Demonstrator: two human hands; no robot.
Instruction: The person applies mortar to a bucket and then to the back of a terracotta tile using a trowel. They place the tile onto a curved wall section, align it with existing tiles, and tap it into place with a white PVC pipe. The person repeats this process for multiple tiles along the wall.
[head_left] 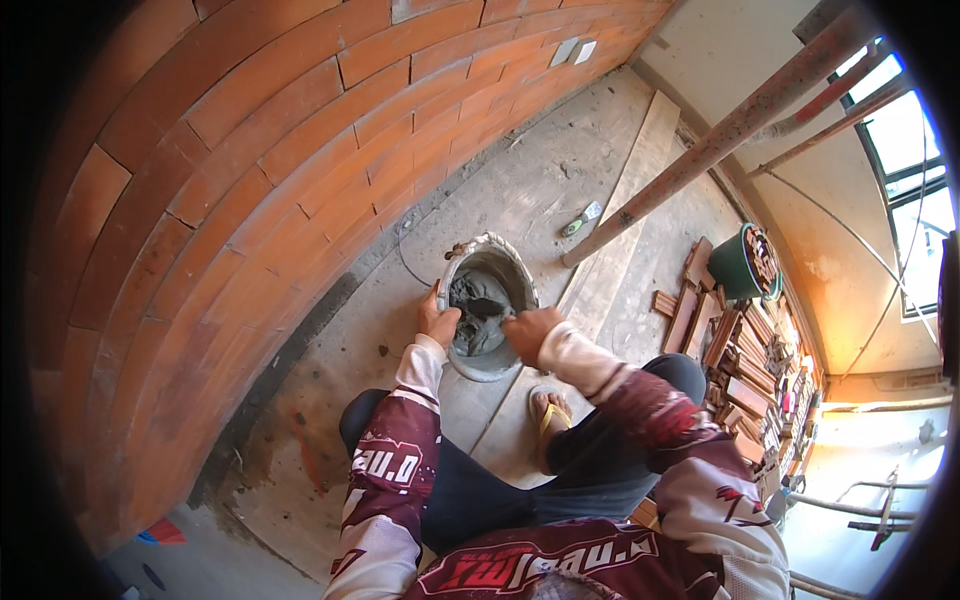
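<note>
A round bucket [531, 285] with a mortar-crusted rim stands on the floor in front of me. Wet grey mortar [482, 336] lies inside it. My left hand [437, 319] is closed on the bucket's left side, thumb over the rim. At the opposite side, my right hand [532, 333] makes a fist over the rim. From that fist a dark, mortar-covered blade, seemingly a trowel [488, 309], reaches into the mix; its handle is hidden by my fingers.
An orange brick wall [300, 170] rises at the left. A slanting metal prop [720, 150] meets the floor beyond the bucket, near a green-handled tool [581, 219]. Stacked bricks [745, 350] and a dark green bucket [735, 265] of brick pieces stand at the right. A plank [630, 200] lies along the floor.
</note>
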